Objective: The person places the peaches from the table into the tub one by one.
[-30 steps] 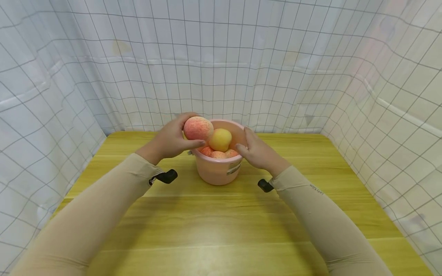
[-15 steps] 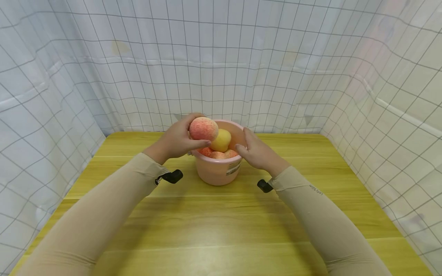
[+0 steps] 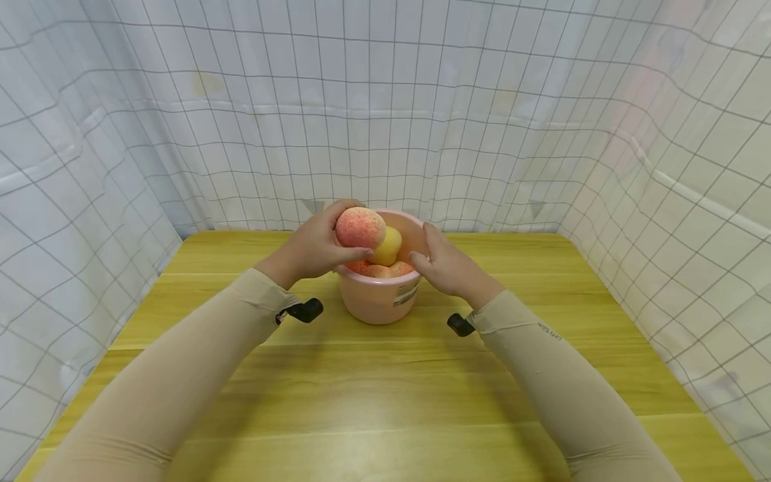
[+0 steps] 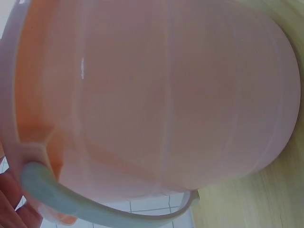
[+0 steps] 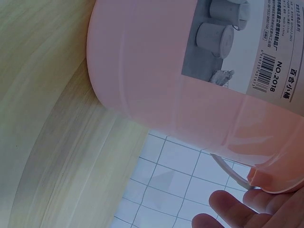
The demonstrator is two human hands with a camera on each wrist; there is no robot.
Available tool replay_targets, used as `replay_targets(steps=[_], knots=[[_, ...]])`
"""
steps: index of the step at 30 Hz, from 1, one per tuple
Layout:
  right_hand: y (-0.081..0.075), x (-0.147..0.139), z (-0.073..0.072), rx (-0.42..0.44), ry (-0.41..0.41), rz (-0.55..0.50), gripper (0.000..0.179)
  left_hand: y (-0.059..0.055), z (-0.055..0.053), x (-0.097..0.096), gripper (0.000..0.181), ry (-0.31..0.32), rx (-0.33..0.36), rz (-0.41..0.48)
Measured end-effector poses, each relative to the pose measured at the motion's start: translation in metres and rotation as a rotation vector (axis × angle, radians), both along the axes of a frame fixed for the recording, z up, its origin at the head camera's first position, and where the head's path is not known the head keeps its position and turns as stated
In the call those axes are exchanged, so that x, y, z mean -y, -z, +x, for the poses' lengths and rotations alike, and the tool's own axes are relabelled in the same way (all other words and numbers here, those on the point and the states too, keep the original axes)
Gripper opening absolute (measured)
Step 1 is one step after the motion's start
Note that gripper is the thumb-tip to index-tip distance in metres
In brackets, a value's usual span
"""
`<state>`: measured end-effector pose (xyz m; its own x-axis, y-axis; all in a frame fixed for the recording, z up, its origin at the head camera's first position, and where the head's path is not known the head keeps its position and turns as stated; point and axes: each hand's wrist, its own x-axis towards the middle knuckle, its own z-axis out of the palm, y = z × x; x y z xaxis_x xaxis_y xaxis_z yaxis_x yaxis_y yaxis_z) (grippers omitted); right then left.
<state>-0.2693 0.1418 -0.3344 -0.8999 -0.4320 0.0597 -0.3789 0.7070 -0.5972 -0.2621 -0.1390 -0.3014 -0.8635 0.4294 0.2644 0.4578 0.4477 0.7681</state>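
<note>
My left hand [image 3: 319,244] grips a red speckled peach [image 3: 360,228] above the left part of a pink bucket [image 3: 376,301]. Just right of that peach, a yellow fruit [image 3: 387,248] sits inside the bucket, partly hidden. Several reddish peaches [image 3: 381,271] lie below it. At the bucket's right rim, my right hand [image 3: 448,264] holds on, thumb over the inner side and fingers outside. In the left wrist view the bucket wall [image 4: 142,95] fills most of the picture, with fingers [image 4: 14,204] at lower left. Fingers [image 5: 232,206] show near the rim in the right wrist view.
The bucket stands on a yellow wooden table [image 3: 373,395]. A pale handle [image 4: 95,209] hangs on its side, and a printed label [image 5: 237,52] is on the wall. White grid-patterned curtain [image 3: 385,120] surrounds the table at the back and sides.
My left hand has moved right with the peach, further over the bucket, so the peach covers more of the yellow fruit. The right hand and bucket stay nearly in place.
</note>
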Motion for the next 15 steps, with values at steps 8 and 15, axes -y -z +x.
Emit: replay_targets(steps=[8, 15], knots=[[-0.0002, -0.0002, 0.0007, 0.004, 0.007, 0.02, 0.087, 0.0033, -0.0028, -0.0021, 0.069, 0.02, -0.015, -0.013], [0.0001, -0.0004, 0.0001, 0.0, 0.01, 0.028, 0.087, 0.0029, -0.0018, -0.0042, 0.069, 0.014, -0.012, -0.027]])
